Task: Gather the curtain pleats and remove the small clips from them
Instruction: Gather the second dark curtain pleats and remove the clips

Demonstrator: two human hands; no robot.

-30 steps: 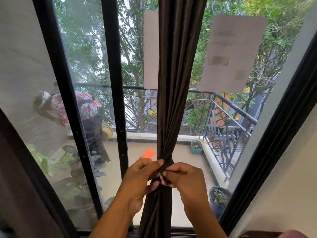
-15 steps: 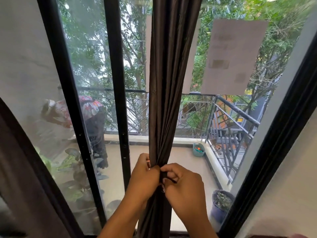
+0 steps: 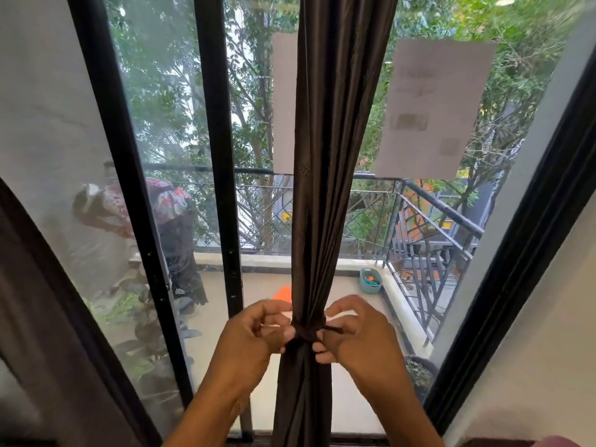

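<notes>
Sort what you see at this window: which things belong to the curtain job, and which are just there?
In the job: curtain; dark tie cinching it; left hand; right hand.

Just there: paper sheet on glass; teal basket; balcony railing; potted plant.

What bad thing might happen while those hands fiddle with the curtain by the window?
The dark tie cinching the curtain looks thin; the right hand pinches only its end, so it might slip free. The left hand grips at the bundle's edge, so if it lets go the pleats may spread. A hard tug could strain the curtain's hidden top.
</notes>
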